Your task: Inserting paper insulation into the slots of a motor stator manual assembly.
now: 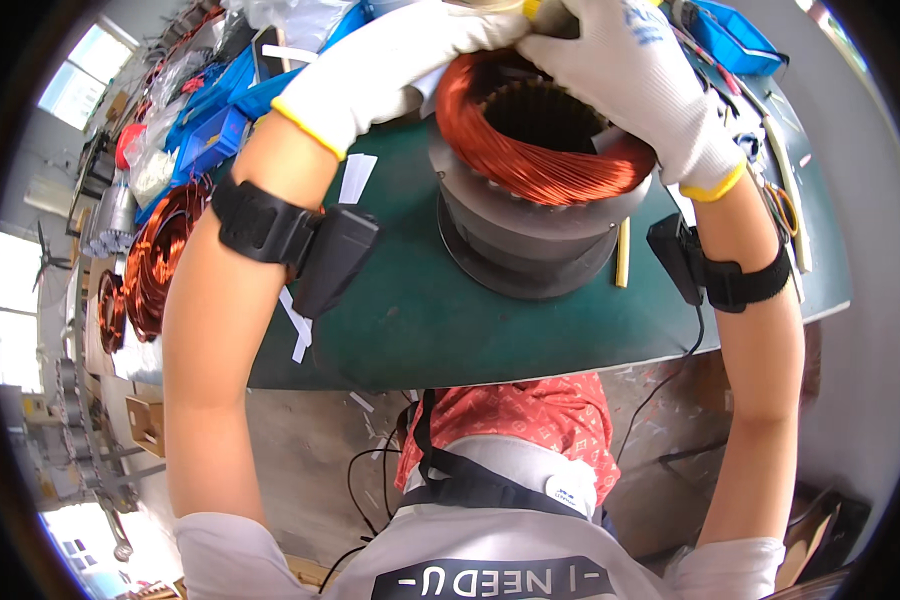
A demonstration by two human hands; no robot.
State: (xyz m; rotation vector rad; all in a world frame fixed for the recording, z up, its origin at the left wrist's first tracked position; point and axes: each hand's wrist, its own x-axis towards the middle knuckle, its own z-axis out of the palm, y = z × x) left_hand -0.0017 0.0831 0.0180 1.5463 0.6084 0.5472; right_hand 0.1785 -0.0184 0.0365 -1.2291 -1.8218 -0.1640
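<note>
A motor stator (530, 250) with a grey metal housing stands on the green table. A thick ring of copper windings (530, 160) bulges from its top around the dark slotted bore (540, 115). Both my hands wear white knit gloves with yellow cuffs. My left hand (410, 55) reaches to the ring's far side, its fingers closed near the top edge. Over the far right of the ring, my right hand (620, 85) bends its fingers inward, closed too. A pale yellowish thing (498, 5) shows between the hands, cut off by the picture's edge; what the fingertips hold is hidden.
Paper strips (358, 178) lie left of the stator, and a yellow stick (622, 253) stands at its right. Copper wire coils (165, 255) and blue bins (215, 138) crowd the left. Another blue bin (735, 38) sits far right. The table's front edge (470, 386) faces me.
</note>
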